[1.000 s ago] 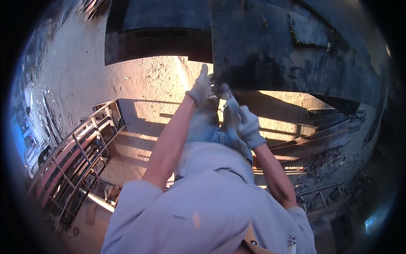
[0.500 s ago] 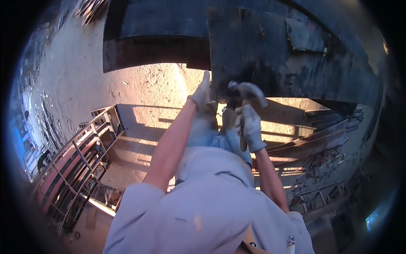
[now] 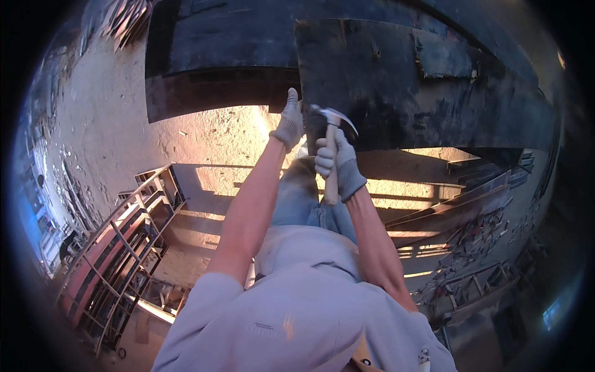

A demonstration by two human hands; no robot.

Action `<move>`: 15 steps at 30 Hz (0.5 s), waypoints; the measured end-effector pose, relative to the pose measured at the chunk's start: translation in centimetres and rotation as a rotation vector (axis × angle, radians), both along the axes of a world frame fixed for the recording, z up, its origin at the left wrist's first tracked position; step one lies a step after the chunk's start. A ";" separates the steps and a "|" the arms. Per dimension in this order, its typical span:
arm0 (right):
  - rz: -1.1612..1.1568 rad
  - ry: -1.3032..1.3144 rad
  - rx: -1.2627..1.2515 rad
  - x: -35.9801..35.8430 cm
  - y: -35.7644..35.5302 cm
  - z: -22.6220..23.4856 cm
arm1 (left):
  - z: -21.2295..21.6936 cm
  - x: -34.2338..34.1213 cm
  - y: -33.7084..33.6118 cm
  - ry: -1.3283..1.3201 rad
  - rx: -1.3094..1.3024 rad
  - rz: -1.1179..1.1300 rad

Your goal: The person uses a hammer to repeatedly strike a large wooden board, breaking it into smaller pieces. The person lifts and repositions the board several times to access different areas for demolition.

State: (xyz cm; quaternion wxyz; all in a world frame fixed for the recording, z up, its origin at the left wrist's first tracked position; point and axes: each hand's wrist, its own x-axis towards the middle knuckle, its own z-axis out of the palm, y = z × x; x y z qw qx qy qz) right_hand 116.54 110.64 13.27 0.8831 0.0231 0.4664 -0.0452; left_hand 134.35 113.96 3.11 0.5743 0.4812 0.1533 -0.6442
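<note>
My right hand [image 3: 338,162], in a grey-white work glove, is closed round the wooden handle of a claw hammer [image 3: 333,130]. The hammer stands nearly upright in the picture, its metal head over the lower left part of a large dark panel [image 3: 384,87]. My left hand [image 3: 289,123], gloved too, is at that panel's left edge with one digit stretched straight up. Its other fingers are partly hidden, and nothing shows held in it. A second dark panel [image 3: 229,46] lies to the left, meeting the first near my left hand.
At lower left stands a metal-framed rack [image 3: 127,239] with long reddish and dark pieces inside. Scrap pieces [image 3: 462,254] lie scattered at right, near long boards [image 3: 465,201]. A stack of thin strips [image 3: 127,25] lies far left on sunlit, dusty ground [image 3: 211,136].
My right hand has swung the hammer up and leftward, nearer my left hand. My left hand has shifted slightly up and left, and the view has moved a little.
</note>
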 end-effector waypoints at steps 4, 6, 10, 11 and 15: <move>-0.216 0.297 0.020 0.9 0.4 1.2 | -0.7 0.3 0.3 0.072 -0.019 -0.048; -0.314 0.465 -0.033 1.0 0.6 1.3 | -0.7 0.6 0.4 0.149 -0.033 -0.027; -0.214 0.168 0.041 0.4 0.4 0.8 | -0.2 1.2 0.2 0.206 -0.026 -0.041; -0.280 0.088 0.080 0.2 0.4 0.6 | 0.0 1.4 0.0 0.196 0.026 -0.029; -0.515 0.287 0.073 -0.3 0.5 0.5 | 0.4 1.4 -0.3 0.230 -0.022 -0.041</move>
